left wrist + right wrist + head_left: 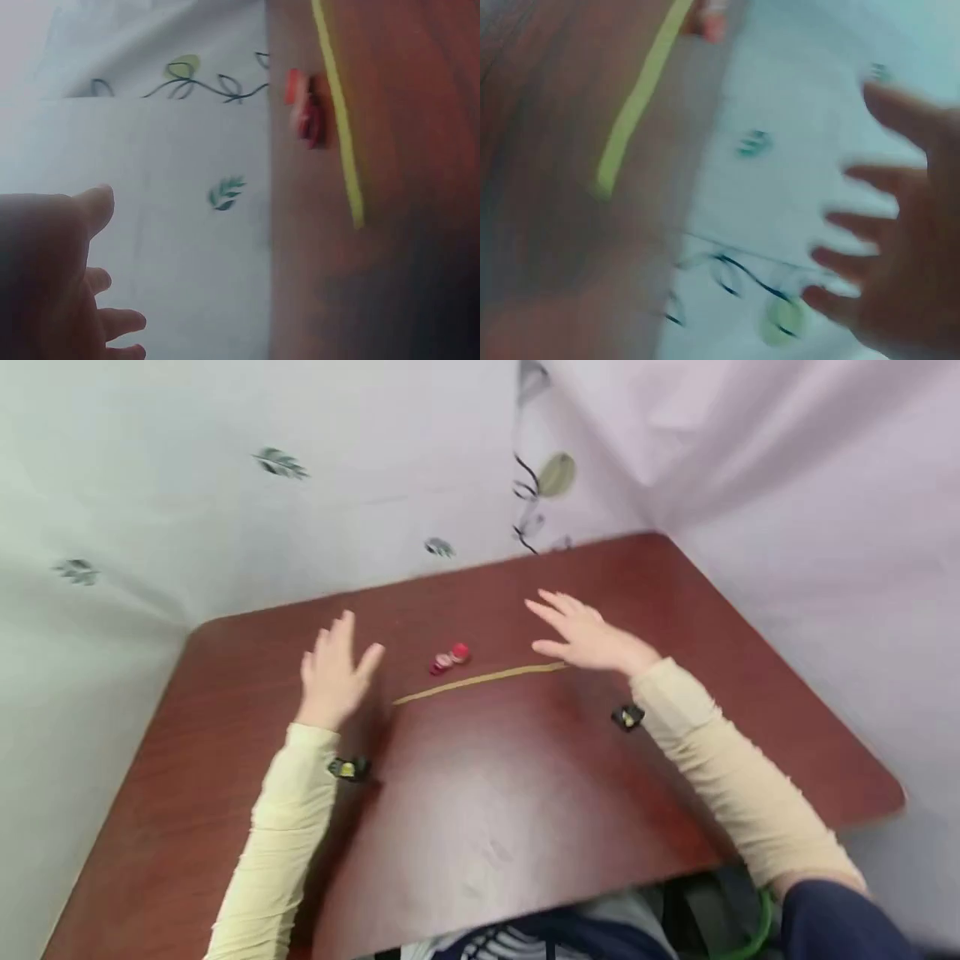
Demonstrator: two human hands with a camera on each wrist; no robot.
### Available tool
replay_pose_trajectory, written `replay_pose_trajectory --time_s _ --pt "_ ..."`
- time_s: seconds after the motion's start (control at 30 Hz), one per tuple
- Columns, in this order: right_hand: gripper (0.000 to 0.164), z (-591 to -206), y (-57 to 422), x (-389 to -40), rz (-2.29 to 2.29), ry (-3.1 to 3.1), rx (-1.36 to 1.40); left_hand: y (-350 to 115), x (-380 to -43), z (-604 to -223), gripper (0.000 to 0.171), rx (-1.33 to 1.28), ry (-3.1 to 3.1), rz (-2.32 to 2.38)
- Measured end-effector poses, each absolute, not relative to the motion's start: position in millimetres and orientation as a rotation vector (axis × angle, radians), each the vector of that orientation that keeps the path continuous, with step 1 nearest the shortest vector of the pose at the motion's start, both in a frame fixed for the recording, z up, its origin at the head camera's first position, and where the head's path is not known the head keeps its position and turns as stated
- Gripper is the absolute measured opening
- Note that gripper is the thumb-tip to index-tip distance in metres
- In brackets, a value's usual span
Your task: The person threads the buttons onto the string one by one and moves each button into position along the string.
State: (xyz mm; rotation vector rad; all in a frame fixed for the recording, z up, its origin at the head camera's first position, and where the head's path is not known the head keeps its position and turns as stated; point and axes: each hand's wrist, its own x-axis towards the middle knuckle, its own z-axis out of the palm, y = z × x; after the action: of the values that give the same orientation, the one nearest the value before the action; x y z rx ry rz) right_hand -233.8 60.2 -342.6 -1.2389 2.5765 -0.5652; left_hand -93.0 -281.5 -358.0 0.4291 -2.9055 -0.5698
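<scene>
My left hand point(330, 681) hovers above the left half of the table with its fingers spread and holds nothing. Over the right half, my right hand point(588, 637) is likewise spread, palm facing inward and bare of any object. Between the two hands lies a cluster of small red, pink and dark red pieces point(444, 663), too small and blurred to tell their kind. A thin yellow strip point(480, 679) runs across the tabletop just in front of that cluster. In the left wrist view the cluster point(306, 111) sits beside the strip point(341, 112); neither hand touches them.
The reddish-brown table point(495, 793) has rounded corners. Behind it and along its sides hangs a pale cloth point(360, 468) with leaf prints. Each wrist carries a small black device point(628, 717). A green curved thing point(757, 927) shows below the table's front edge.
</scene>
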Motion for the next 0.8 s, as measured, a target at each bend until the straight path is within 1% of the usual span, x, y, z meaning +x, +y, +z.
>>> replay_pose_trajectory --time_s 0.03,0.1,0.13,0.27,0.37,0.5,0.63,0.8 --pt "0.065 -348.5 59.6 -238.0 -0.566 2.583 -1.219 -276.2 -95.5 -364.2 0.072 0.441 -2.912 -0.564" --pt "0.066 -380.9 61.8 -243.9 -0.617 2.631 -1.095 -254.3 -105.3 -387.8 0.073 0.453 -2.976 -0.554" --pt "0.066 -391.2 63.4 -246.2 -0.623 2.64 -1.062 -245.2 -109.6 -395.8 0.073 0.459 -2.994 -0.545" --pt "0.067 -412.9 75.5 -252.9 -0.637 2.662 -0.983 -214.4 -130.8 -411.8 0.073 0.45 -3.043 -0.549" --pt "0.069 -415.1 85.4 -258.8 -0.658 2.676 -0.917 -200.2 -147.7 -415.8 0.072 0.415 -3.068 -0.547" --pt "0.071 -412.3 90.2 -273.0 -0.649 2.73 -0.868 -195.8 -164.3 -416.2 0.071 0.385 -3.089 -0.493" --pt "0.072 -411.1 89.0 -287.1 -0.646 2.774 -0.817 -198.0 -175.6 -410.9 0.07 0.385 -3.071 -0.445" --pt "0.074 -409.2 85.1 -296.8 -0.682 2.783 -0.775 -198.3 -185.1 -404.0 0.069 0.38 -3.05 -0.447"
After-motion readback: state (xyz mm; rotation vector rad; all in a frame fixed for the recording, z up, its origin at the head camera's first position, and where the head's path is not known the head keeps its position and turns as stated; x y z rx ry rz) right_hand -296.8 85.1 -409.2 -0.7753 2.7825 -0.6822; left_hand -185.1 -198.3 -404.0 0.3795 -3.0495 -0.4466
